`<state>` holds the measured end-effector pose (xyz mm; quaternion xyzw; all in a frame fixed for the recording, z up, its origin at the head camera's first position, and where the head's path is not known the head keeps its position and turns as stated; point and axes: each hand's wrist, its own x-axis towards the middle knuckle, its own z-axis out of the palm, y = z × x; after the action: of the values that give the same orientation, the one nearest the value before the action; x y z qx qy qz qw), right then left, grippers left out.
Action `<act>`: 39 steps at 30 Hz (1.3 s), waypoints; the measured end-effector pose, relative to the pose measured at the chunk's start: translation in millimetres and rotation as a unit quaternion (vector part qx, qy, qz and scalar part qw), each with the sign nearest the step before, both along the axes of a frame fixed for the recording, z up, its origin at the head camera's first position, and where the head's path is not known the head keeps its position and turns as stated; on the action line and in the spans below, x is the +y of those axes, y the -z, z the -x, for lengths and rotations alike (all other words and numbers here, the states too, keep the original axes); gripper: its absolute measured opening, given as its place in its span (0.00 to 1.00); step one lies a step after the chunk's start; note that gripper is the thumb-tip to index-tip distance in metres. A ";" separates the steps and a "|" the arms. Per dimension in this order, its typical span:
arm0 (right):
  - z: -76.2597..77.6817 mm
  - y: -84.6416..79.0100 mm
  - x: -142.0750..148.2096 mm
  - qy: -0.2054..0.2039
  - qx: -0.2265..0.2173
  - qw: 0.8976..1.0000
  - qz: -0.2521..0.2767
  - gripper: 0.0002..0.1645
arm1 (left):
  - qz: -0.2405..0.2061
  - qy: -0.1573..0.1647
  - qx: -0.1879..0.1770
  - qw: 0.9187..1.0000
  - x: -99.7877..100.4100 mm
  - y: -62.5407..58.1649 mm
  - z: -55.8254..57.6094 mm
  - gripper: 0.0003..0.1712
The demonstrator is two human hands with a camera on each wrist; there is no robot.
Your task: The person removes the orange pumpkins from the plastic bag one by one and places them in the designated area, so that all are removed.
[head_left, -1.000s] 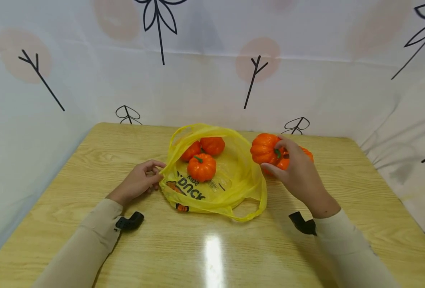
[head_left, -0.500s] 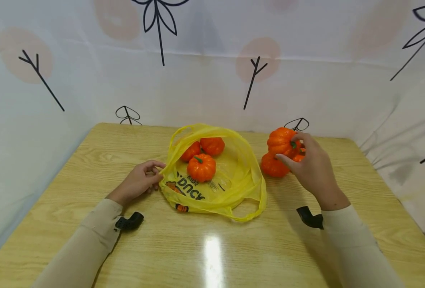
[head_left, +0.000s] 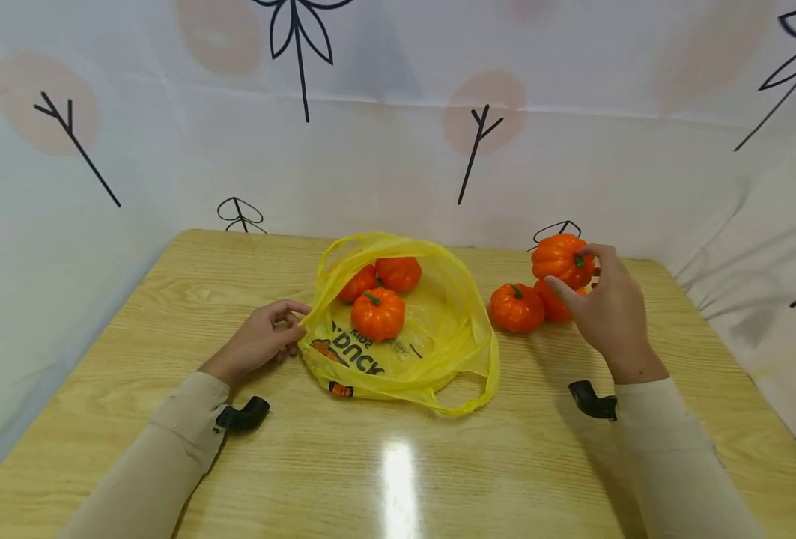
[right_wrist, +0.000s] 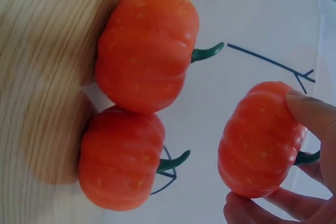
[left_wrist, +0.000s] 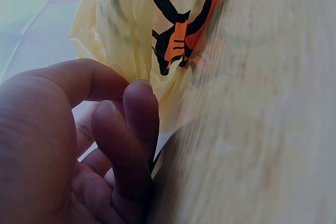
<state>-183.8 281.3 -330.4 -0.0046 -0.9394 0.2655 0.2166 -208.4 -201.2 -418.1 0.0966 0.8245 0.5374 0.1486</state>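
Thumb and fingers of my right hand grip a small orange toy pumpkin with a green stem, raised above the table. Beneath and left of it, a second pumpkin and a third pumpkin rest side by side on the wood, touching. At the table's middle lies a yellow plastic bag, mouth facing me, with black print. Inside sit three more pumpkins, the front pumpkin in full view and the others partly covered by the rim. My left hand pinches the bag's left edge between thumb and fingers.
The wooden table ends at a white patterned cloth hanging behind it. A black bracket is on the left wrist, and another black bracket on the right.
My right hand has carried its pumpkin rightward, from beside the bag to above the far-right pumpkin. Both pumpkins on the table now show more fully. The left hand and bag stay put.
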 end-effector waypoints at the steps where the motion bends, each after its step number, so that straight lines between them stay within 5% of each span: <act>1: 0.7 0.1 1.8 0.006 0.000 1.000 0.000 0.38 | 0.000 0.000 0.002 1.000 0.1 0.0 0.1 0.22; 14: 6.0 2.1 25.0 0.064 -0.020 0.997 0.033 0.43 | -0.004 0.003 0.008 1.000 -0.3 2.0 1.7 0.22; 39: 14.0 16.3 62.1 0.113 -0.112 0.986 0.051 0.49 | 0.012 0.002 0.021 1.000 1.1 -0.4 -0.9 0.21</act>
<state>-197.8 343.4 -346.7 -0.1517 -0.9365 0.2844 0.1380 -207.4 -200.1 -417.7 0.1080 0.8337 0.5248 0.1334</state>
